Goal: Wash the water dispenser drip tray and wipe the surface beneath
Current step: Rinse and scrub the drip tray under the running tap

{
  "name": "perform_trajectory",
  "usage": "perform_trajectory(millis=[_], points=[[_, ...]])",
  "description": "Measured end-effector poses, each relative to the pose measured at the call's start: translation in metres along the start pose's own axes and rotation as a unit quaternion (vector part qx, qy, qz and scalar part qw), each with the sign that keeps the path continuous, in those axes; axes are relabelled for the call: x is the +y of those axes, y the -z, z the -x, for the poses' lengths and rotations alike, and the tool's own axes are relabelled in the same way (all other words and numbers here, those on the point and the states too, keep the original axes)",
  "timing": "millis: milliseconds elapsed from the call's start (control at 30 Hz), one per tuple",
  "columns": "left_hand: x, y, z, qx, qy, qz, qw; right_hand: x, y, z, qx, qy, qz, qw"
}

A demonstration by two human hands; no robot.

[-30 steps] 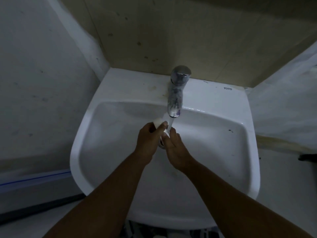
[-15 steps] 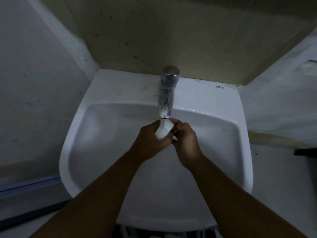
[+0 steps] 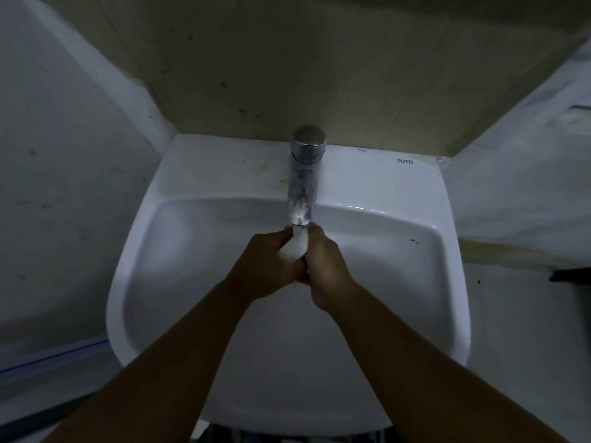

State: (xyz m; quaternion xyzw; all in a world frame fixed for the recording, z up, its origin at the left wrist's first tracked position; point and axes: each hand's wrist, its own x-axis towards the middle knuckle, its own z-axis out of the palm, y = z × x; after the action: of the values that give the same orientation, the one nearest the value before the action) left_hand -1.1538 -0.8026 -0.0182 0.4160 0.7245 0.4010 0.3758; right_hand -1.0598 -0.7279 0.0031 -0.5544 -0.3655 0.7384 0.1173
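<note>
A small white drip tray (image 3: 295,246) is held between both hands directly under the chrome tap's spout (image 3: 300,215), over the white sink basin (image 3: 179,260). My left hand (image 3: 265,266) wraps its left side with the fingers closed around it. Pressed against the tray's right side is my right hand (image 3: 326,266), with its fingers also closed on it. Most of the tray is hidden by my fingers; only a pale strip shows between the hands. Whether water runs from the spout is unclear in the dim light.
The chrome tap (image 3: 307,161) stands at the back middle of the sink's rim (image 3: 399,174). A beige wall panel (image 3: 319,59) rises behind it. Grey walls close in on the left and right. A dark object (image 3: 571,274) juts in at the right edge.
Both hands have risen toward the spout and closed tighter together around the tray. The tray has turned, so less of it shows between the fingers.
</note>
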Motion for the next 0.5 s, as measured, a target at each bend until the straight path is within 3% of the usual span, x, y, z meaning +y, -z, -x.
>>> perform_trajectory(millis=[200, 300, 500], points=[[-0.002, 0.013, -0.004, 0.014, 0.042, 0.014, 0.999, 0.005, -0.007, 0.006, -0.090, -0.011, -0.027, 0.996], [-0.003, 0.011, -0.005, -0.024, 0.042, -0.029, 0.998, 0.007, -0.004, 0.004, -0.073, -0.026, -0.056, 0.995], [-0.009, 0.005, -0.003, 0.016, 0.023, -0.025, 0.999, 0.018, -0.007, -0.018, -0.009, -0.104, -0.148, 0.983]])
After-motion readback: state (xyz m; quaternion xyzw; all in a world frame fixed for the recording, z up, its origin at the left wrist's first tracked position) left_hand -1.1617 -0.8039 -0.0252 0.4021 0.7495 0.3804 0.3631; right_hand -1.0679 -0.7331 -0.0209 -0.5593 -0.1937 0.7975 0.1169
